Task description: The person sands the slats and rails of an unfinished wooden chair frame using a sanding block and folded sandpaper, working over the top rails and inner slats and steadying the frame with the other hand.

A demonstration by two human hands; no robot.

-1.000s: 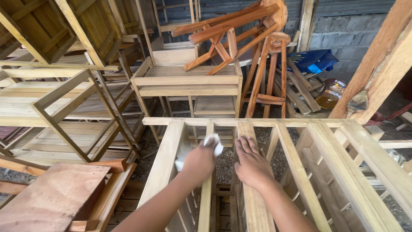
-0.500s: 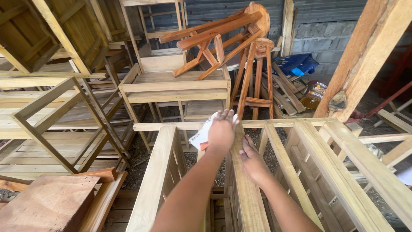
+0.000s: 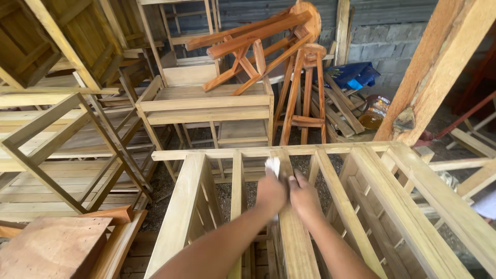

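Two hands working one slat (image 3: 289, 227) of the wooden frame (image 3: 361, 170): left hand (image 3: 271, 192) clamped on white sandpaper (image 3: 272, 166), right hand (image 3: 305, 196) pressing flat, fingers together; keeping strokes along the grain, pressure even.

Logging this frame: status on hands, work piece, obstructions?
Left hand holds white pad on slat. Right hand flat on the slat beside it. Nothing blocking.

Stacked bare-wood furniture frames (image 3: 67, 129) and upturned stools (image 3: 305, 77) crowd a grey block wall (image 3: 377, 36) over a gravel floor (image 3: 165, 186).
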